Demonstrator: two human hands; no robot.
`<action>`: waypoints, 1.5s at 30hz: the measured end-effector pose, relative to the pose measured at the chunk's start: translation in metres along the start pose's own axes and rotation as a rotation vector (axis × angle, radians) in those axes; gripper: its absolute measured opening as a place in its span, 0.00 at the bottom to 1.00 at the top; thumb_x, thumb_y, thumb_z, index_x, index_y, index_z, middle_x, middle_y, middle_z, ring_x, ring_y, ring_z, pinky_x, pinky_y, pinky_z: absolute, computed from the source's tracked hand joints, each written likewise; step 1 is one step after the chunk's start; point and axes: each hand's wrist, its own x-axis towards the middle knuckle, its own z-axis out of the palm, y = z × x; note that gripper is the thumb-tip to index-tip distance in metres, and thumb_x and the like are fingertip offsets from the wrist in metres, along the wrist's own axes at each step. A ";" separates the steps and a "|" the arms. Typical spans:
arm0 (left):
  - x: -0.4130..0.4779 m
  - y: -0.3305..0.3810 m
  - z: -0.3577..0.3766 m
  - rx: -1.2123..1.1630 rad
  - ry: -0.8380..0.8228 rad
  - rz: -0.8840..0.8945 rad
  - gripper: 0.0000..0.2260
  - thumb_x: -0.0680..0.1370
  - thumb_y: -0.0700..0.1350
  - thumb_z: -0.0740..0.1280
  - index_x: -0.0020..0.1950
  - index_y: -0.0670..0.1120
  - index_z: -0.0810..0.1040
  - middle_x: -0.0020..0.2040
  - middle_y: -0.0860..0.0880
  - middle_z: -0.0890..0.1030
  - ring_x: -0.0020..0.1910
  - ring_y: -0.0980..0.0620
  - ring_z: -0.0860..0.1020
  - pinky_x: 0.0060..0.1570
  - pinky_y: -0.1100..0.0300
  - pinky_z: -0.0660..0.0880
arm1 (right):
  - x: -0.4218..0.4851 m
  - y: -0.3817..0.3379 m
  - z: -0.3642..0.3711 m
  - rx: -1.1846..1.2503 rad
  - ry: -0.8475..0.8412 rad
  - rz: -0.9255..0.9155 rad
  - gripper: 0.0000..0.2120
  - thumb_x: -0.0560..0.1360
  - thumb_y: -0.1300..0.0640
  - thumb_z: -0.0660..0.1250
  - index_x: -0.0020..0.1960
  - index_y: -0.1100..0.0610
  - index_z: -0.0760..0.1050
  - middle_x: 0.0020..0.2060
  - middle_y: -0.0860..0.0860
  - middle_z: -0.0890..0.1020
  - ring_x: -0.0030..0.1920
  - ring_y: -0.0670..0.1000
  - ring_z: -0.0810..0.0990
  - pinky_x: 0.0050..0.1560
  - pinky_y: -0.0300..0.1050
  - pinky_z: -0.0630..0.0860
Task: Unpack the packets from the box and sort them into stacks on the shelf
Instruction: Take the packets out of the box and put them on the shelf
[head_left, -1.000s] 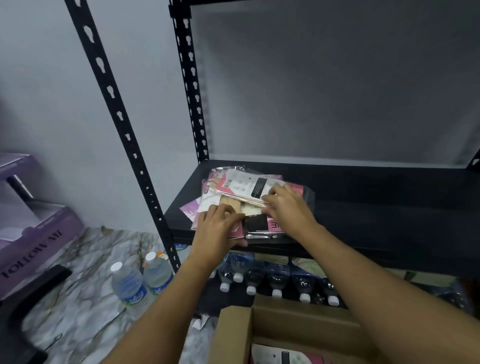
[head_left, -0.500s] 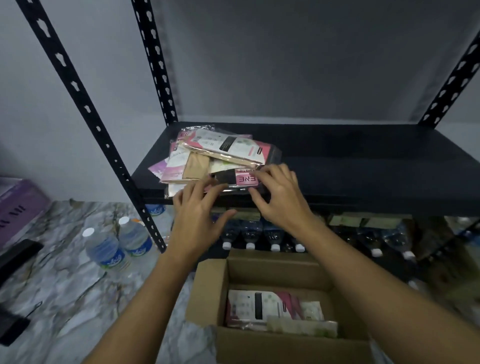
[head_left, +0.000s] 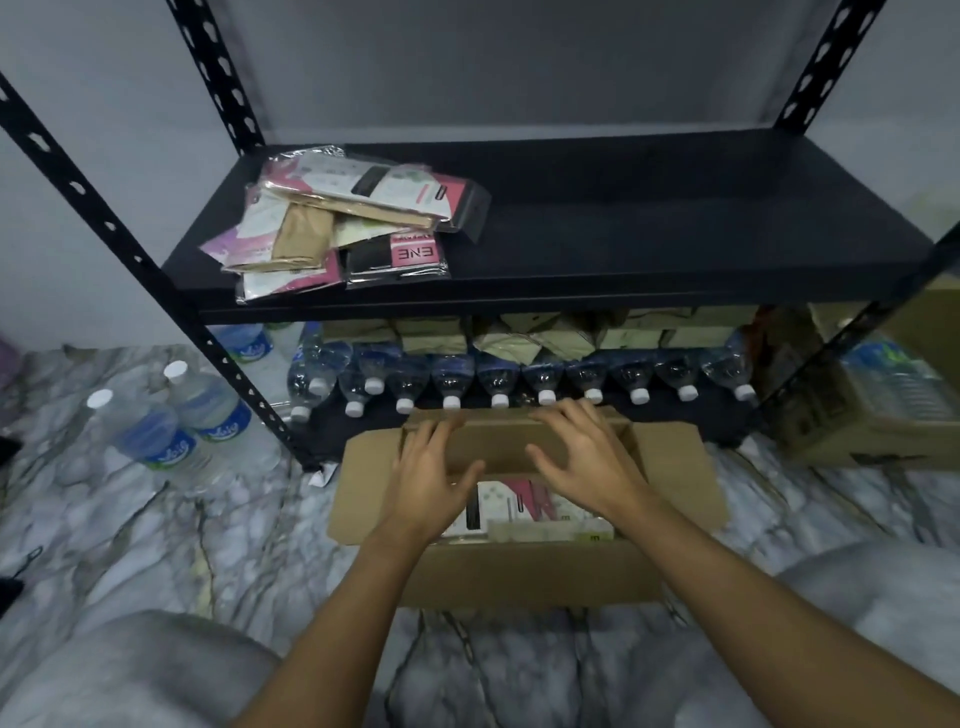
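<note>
An open cardboard box (head_left: 524, 577) stands on the marble floor in front of the black shelf (head_left: 649, 244). Inside it lie white and pink packets (head_left: 511, 506), partly hidden by my hands. My left hand (head_left: 434, 475) and my right hand (head_left: 584, 457) hover over the box opening, fingers spread and relaxed, holding nothing. On the left part of the shelf lies a loose pile of packets (head_left: 343, 218): pink, white and tan ones, with a black and pink one at the front edge.
A row of water bottles (head_left: 498, 384) lies on the lower shelf with tan packs behind. Two upright bottles (head_left: 171, 421) stand on the floor at left. Another cardboard box (head_left: 878, 410) with bottles sits at right. Black shelf posts (head_left: 130, 249) flank the shelf.
Both hands have left the pile on the shelf and dropped down to the box opening. My view has tilted down, so the box and lower shelf show fully.
</note>
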 end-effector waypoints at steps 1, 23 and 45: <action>0.000 -0.001 0.004 0.003 -0.010 -0.005 0.24 0.76 0.56 0.67 0.70 0.52 0.68 0.67 0.53 0.70 0.67 0.49 0.69 0.66 0.46 0.68 | -0.004 0.004 0.002 0.000 -0.008 0.018 0.21 0.76 0.47 0.63 0.66 0.54 0.72 0.56 0.48 0.74 0.59 0.49 0.70 0.62 0.49 0.70; 0.033 -0.077 0.107 -0.027 -0.355 -0.142 0.24 0.71 0.42 0.76 0.65 0.42 0.74 0.60 0.42 0.75 0.59 0.44 0.75 0.60 0.57 0.69 | -0.005 0.107 0.127 0.112 -0.712 0.388 0.23 0.69 0.45 0.72 0.60 0.54 0.75 0.58 0.51 0.77 0.58 0.54 0.74 0.59 0.51 0.73; 0.042 -0.102 0.125 -0.100 -0.321 -0.253 0.20 0.73 0.39 0.73 0.64 0.45 0.75 0.61 0.46 0.75 0.60 0.47 0.75 0.62 0.59 0.70 | 0.015 0.132 0.148 0.118 -0.787 0.497 0.19 0.69 0.58 0.75 0.59 0.54 0.79 0.55 0.50 0.80 0.53 0.50 0.77 0.51 0.41 0.72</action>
